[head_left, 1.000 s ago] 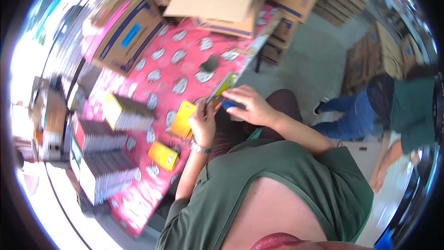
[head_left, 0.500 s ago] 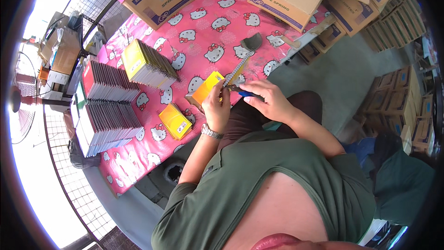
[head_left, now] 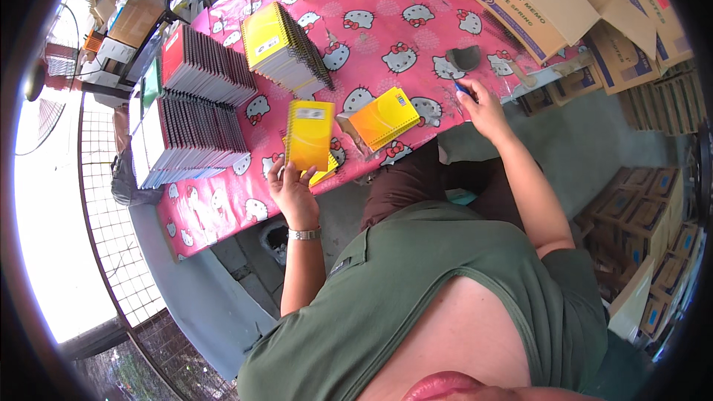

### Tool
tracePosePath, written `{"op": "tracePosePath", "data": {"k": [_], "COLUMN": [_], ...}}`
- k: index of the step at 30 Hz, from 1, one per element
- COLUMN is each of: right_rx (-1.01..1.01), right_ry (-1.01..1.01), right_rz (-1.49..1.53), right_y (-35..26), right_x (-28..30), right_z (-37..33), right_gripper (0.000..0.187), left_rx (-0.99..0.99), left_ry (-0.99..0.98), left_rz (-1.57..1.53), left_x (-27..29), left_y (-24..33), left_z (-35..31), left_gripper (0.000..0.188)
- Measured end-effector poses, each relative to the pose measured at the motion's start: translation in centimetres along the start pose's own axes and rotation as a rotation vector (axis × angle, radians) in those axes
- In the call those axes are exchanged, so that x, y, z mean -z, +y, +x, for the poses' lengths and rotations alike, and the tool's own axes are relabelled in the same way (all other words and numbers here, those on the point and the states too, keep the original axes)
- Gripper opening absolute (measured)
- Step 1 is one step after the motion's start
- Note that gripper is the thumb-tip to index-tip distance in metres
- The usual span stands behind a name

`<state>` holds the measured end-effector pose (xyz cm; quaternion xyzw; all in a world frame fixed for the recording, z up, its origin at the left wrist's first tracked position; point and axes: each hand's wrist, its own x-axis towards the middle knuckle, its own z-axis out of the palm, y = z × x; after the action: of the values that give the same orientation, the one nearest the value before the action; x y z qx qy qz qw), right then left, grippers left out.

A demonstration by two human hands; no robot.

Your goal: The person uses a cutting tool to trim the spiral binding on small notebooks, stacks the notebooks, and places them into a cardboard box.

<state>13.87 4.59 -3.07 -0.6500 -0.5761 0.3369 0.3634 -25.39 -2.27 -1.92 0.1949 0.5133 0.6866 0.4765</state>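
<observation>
My left hand (head_left: pixel 295 193) pinches the lower end of a yellow spiral notebook (head_left: pixel 310 130), held tilted up over a small pile of yellow notebooks (head_left: pixel 324 172) that it partly hides. My right hand (head_left: pixel 486 108) is at the table's near right edge, its fingers closed round a blue-handled tool that looks like pliers (head_left: pixel 462 87); most of the tool is hidden. Between the hands, more yellow spiral notebooks (head_left: pixel 386 119) lie at an angle beside a brown cardboard piece (head_left: pixel 352 134). Beyond my right fingers sits a dark grey cup-shaped thing (head_left: pixel 464 58).
Tall stacks of yellow-covered (head_left: pixel 266 33), red-covered (head_left: pixel 186 59) and dark-spined (head_left: pixel 197 141) spiral notebooks stand on the left of the pink patterned tablecloth (head_left: pixel 364 52). Cardboard boxes (head_left: pixel 520 11) stand at the back and right. A wire mesh fence (head_left: pixel 111 215) runs along the left.
My hands have parted: the left moved left with a yellow notebook to the small pile, the right moved right and away with the pliers. The view has shifted, too.
</observation>
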Motion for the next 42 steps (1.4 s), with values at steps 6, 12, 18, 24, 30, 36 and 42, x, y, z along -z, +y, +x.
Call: {"op": "tracePosePath", "data": {"k": [6, 12, 18, 24, 30, 36, 42], "right_rx": [0.387, 0.175, -0.062, -0.021, 0.12, 0.507, 0.366], "right_ry": [0.065, 0.201, 0.242, 0.216, 0.128, 0.138, -0.33], "right_rz": [-0.608, -0.534, -0.935, -1.068, -0.885, -0.252, 0.071], "right_y": [4.6, 6.1, 13.7, 10.7, 10.6, 3.9, -2.8], "right_x": [-3.4, 2.3, 7.2, 6.7, 8.4, 3.7, -3.8], "right_z": [3.5, 13.0, 15.5, 15.7, 15.7, 11.8, 3.0], "right_gripper": [0.027, 0.021, 0.034, 0.034, 0.018, 0.026, 0.027], "left_rx": [0.011, -0.329, -0.746, -0.896, -0.764, -0.921, -0.951], "left_ry": [0.228, 0.189, -0.165, -0.744, -0.892, -0.803, -0.712], "left_rz": [0.383, 1.313, 1.321, 1.419, 1.694, 1.543, 1.457], "left_x": [4.9, 6.5, -1.0, -10.8, -11.6, -12.5, -13.2], "left_y": [-4.7, -4.5, -4.5, -9.2, -10.5, -6.1, -7.3], "left_z": [1.6, 0.8, 0.1, -0.8, 0.2, 2.1, 2.6], "left_gripper": [0.023, 0.021, 0.019, 0.023, 0.028, 0.028, 0.019]}}
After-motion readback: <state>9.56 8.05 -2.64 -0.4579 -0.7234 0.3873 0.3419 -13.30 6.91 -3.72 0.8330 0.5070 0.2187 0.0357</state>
